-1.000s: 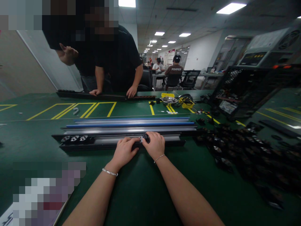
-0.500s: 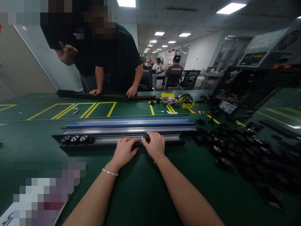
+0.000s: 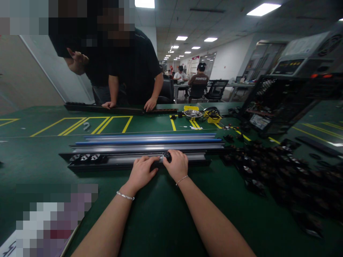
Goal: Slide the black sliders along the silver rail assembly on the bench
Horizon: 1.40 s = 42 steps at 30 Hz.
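Observation:
A long metal channel (image 3: 125,157) with black edges lies across the table before me. My right hand (image 3: 177,165) is closed on a small black round part (image 3: 167,156) at the channel's middle. Just left of it, my left hand (image 3: 142,172) rests against the channel, thumb apart and index finger stretched toward the part. Whether that fingertip touches the part is too small to tell. Several black parts with silver blades (image 3: 85,157) sit in the channel's left end.
Behind lie more metal channels, one with blue edges (image 3: 150,141). A heap of black parts (image 3: 284,175) spreads at right, near an open computer case (image 3: 265,107). Across the table, a person's hand (image 3: 150,104) rests on a black rail (image 3: 115,108). A metal bowl (image 3: 192,114) stands at the back.
The small black part in my right hand has turned slightly. Both hands stay where they were.

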Available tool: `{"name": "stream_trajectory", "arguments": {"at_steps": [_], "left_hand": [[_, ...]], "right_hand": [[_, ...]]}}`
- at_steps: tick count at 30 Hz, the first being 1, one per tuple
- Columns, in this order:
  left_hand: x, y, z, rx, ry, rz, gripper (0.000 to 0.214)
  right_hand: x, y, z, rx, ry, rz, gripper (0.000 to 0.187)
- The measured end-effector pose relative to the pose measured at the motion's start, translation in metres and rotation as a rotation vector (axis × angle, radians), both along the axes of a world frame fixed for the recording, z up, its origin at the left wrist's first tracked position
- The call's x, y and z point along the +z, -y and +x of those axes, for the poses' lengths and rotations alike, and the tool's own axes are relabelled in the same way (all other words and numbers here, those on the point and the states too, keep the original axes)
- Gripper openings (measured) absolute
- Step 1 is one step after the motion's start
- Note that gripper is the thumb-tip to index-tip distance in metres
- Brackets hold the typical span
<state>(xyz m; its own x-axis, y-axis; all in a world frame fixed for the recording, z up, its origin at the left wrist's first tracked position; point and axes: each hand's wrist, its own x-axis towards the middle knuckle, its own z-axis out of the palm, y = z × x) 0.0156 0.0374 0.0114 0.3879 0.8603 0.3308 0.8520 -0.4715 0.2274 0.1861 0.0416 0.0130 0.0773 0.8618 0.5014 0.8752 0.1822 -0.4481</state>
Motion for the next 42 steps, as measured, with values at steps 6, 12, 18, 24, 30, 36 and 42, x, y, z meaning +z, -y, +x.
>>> {"name": "stream_trajectory", "arguments": {"at_steps": [6,12,18,24,30,36,42], "left_hand": [[-0.0010,-0.0005,-0.0009,-0.008,0.007,0.015,0.042],[-0.0019,-0.0008,-0.0007,-0.006,0.007,0.010,0.042],[-0.0010,-0.0003,-0.0009,0.002,0.012,0.000,0.041],[-0.0004,0.0001,-0.0002,0.003,0.014,-0.001,0.040],[0.0009,0.0005,0.0001,0.008,0.000,-0.016,0.041],[0.0016,0.0008,0.0003,0.007,0.004,-0.019,0.041],[0.0010,0.0006,0.0002,-0.001,0.000,-0.006,0.041]], "right_hand": [[-0.0012,-0.0001,0.0006,-0.008,0.004,0.015,0.022],[-0.0027,-0.0009,0.0007,-0.020,0.009,0.017,0.022],[-0.0029,-0.0009,0.0012,-0.022,0.002,0.018,0.022],[-0.0025,-0.0001,0.0018,-0.024,0.009,0.022,0.022],[-0.0019,-0.0005,0.0026,-0.031,0.017,0.017,0.020],[-0.0005,-0.0001,0.0032,-0.026,0.018,0.019,0.020],[0.0005,0.0011,0.0034,-0.035,0.006,0.014,0.020]]}}
